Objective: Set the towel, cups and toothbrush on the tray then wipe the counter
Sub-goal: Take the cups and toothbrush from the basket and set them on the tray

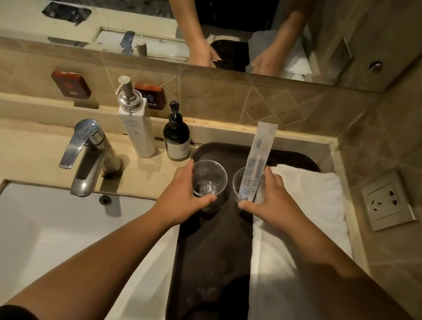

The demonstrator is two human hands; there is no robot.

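Two clear cups stand upright on the dark tray (212,258), beside the towel (306,205). The left hand (183,197) grasps the empty cup (208,178); the right hand (275,202) grasps the other cup (247,186), where the wrapped toothbrush (258,157) stands on end, pointing up.

Tray's (210,258) near end beyond the bottom edge; print on the wrapped toothbrush (258,154) too small.
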